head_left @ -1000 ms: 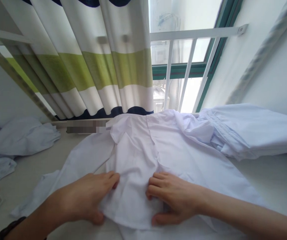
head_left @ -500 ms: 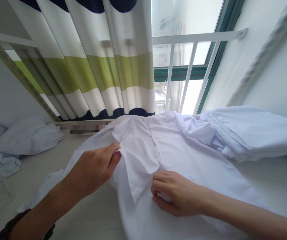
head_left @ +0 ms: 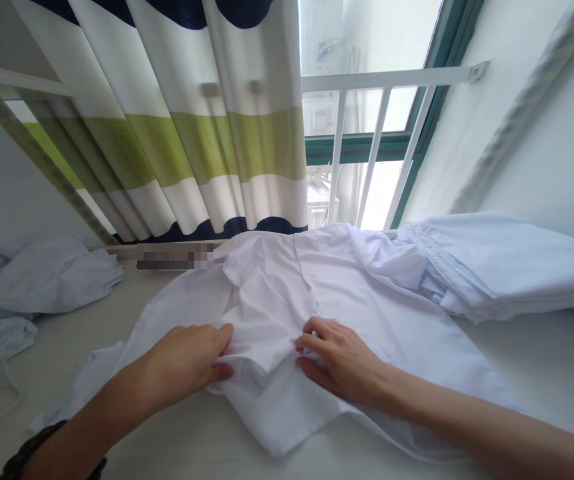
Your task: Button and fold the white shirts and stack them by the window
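A white garment (head_left: pixel 397 333) with a front seam, a shirt or coat by its look, lies spread out before me. My left hand (head_left: pixel 197 360) is closed on its left front edge, with cloth bunched between thumb and fingers. The fingertips there are partly hidden by the folds. Near the middle seam, my right hand (head_left: pixel 337 360) has its fingers curled and its thumb below, closed on a fold of the same cloth. Creased fabric stretches between the two hands, and the lower hem hangs in a point toward me.
Folded white garments (head_left: pixel 527 267) are stacked at the right. Crumpled white cloth (head_left: pixel 51 273) and a pale cable (head_left: pixel 4 373) lie at the left. Behind are a striped curtain (head_left: pixel 191 147), a white railing (head_left: pixel 387 79) and a window. A pixelated strip (head_left: pixel 174 257) sits by the back edge.
My left hand has come down and toward me, drawing the cloth edge with it. My right hand has shifted slightly up. The garment's lower hem has moved, baring more surface near me.
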Available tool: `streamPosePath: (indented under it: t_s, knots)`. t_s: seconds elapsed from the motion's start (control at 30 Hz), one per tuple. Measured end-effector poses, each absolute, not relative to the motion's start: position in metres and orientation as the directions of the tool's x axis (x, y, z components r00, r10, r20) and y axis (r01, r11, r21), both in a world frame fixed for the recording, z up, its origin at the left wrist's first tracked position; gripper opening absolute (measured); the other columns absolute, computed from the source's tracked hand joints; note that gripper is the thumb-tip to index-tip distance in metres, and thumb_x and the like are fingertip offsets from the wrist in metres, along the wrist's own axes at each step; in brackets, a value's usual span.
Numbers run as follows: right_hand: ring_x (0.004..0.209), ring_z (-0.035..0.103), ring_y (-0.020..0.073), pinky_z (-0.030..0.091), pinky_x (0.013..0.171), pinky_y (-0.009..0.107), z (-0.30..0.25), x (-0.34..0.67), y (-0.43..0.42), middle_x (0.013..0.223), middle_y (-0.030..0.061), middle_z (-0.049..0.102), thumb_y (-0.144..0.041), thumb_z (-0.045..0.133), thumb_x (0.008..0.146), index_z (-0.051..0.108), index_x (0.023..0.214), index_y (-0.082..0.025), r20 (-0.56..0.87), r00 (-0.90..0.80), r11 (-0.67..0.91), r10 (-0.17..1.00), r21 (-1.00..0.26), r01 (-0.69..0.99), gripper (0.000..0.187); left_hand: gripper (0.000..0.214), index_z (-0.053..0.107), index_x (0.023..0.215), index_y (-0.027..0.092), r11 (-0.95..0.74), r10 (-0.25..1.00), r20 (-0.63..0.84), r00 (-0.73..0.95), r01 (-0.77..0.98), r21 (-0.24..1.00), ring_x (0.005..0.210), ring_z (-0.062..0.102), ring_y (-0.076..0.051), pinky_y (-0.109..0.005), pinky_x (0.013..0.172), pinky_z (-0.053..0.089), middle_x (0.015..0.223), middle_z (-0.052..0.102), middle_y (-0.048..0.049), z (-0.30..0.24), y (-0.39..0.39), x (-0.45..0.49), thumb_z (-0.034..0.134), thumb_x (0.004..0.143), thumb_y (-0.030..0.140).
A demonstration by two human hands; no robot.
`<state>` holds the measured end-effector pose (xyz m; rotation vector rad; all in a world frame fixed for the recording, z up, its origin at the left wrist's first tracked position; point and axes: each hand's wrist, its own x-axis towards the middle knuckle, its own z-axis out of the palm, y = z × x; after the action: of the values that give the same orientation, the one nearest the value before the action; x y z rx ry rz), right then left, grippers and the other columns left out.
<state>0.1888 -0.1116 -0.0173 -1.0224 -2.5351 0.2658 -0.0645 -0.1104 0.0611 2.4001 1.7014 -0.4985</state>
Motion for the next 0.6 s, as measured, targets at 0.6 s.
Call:
streamPosePath:
  t_s: [0.6]
  knots:
    - [0.070, 0.050, 0.0123, 0.040, 0.068, 0.027, -0.020, 0.190, -0.120, 0.098, 0.0027, 0.055, -0.012, 0.041, 0.092, 0.056, 0.112, -0.028, 0.280, -0.852, 0.895, 0.443, -0.087, 0.437, 0.030, 0.040, 0.060, 0.087, 0.024, -0.323, 0.698, -0.510, 0.502, 0.857, 0.401, 0.066, 0.050, -0.014, -0.019, 0.059, 0.041, 0.075, 0.056, 0.0041, 0.120, -0.122, -0.095, 0.078, 0.053, 0.034]
